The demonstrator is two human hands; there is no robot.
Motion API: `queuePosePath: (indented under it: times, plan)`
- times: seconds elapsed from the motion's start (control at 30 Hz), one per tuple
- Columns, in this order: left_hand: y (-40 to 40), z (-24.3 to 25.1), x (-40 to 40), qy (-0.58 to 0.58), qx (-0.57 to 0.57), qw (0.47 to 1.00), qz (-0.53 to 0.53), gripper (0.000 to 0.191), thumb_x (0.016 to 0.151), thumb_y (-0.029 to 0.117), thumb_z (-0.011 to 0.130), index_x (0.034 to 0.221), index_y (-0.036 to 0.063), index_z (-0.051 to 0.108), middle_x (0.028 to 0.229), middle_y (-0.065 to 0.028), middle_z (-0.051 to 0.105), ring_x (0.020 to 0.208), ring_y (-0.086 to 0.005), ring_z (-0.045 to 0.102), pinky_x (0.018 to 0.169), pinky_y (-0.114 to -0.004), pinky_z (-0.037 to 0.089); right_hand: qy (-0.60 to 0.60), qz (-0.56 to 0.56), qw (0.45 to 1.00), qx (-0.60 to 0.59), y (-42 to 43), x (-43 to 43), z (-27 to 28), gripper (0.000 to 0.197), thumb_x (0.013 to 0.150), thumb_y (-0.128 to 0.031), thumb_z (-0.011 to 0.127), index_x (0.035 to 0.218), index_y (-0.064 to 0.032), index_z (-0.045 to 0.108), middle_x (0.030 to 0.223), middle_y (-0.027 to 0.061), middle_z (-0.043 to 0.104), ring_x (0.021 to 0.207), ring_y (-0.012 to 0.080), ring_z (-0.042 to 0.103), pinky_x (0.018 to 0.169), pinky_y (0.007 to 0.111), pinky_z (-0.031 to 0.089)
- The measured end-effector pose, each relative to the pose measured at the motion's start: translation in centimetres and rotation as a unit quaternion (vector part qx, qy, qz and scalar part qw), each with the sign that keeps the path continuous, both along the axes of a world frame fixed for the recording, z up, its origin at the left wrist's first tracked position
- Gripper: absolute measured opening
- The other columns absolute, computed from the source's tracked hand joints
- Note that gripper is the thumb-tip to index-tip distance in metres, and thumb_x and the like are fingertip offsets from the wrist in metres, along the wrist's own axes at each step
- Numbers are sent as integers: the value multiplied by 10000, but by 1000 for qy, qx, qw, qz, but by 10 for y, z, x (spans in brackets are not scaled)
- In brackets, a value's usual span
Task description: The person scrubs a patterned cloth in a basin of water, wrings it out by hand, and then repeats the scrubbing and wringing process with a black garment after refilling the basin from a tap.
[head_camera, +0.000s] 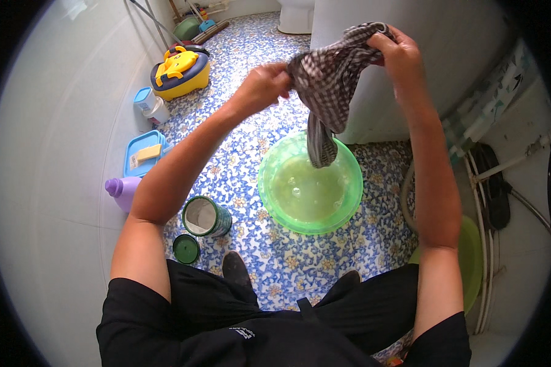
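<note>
A brown and white checked cloth garment (333, 82) is stretched between my two hands. My left hand (268, 85) pinches its left edge, slightly blurred by motion. My right hand (397, 52) grips its gathered upper right end, higher up. A loose striped part of the garment hangs down over the rim of a translucent green plastic basin (266, 202). The basin stands on the patterned floor and holds cloudy water with some bubbles.
On the left are an open green canister (206, 216), its green lid (186, 249), a purple bottle (124, 192), a soap bar (149, 152) on a blue lid (131, 169), small tubs (157, 111) and a yellow child's potty (183, 87). A large pale panel (376, 110) stands behind the basin.
</note>
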State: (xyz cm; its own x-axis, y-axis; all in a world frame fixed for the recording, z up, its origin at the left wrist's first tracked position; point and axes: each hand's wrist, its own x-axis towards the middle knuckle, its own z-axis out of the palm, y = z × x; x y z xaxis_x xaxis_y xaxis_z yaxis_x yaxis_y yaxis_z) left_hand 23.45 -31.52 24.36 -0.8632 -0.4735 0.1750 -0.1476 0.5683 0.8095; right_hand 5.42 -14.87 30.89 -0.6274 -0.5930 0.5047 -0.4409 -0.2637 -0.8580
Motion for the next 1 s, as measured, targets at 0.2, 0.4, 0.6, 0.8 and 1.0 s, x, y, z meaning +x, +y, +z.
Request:
queuePosePath:
  times: [0.2, 0.4, 0.6, 0.8, 1.0]
  plan:
    - [-28, 53, 12, 208, 176, 960, -63, 431, 964, 320, 490, 1203, -38, 477, 1125, -174, 563, 847, -268, 681, 656, -338, 591, -39, 105, 987, 112, 21, -10, 0, 335, 815, -266, 635, 1087, -71, 630, 925, 20, 651, 820, 106, 593, 775, 253, 443]
    - [-10, 93, 8, 267, -192, 926, 185, 299, 738, 134, 618, 947, -55, 518, 725, -151, 616, 648, -191, 588, 572, -345, 467, 263, -202, 903, 273, 17, -25, -6, 271, 778, -165, 518, 946, -10, 663, 743, 133, 652, 682, 212, 632, 677, 364, 492]
    - [-35, 85, 24, 181, -78, 980, 28, 291, 798, 154, 622, 1016, -28, 563, 776, -119, 633, 666, -185, 611, 558, -316, 484, 194, -79, 951, 227, 15, -12, -1, 283, 839, -203, 505, 999, -32, 664, 772, 82, 654, 659, 127, 607, 597, 306, 492]
    - [-56, 51, 7, 160, 104, 981, -35, 267, 860, 223, 613, 1035, 24, 645, 835, -31, 636, 696, -87, 557, 573, -211, 427, 53, 64, 973, 215, -1, -18, -40, 333, 834, -325, 601, 980, -32, 658, 809, 10, 634, 652, 115, 583, 618, 262, 505]
    - [1, 72, 6, 109, 35, 993, 25, 372, 803, 305, 670, 1027, 8, 652, 852, -63, 653, 735, -136, 579, 624, -251, 458, 221, 27, 931, 288, -16, 13, -54, 645, 726, -536, 734, 1051, 9, 618, 878, 132, 660, 732, 193, 636, 697, 336, 528]
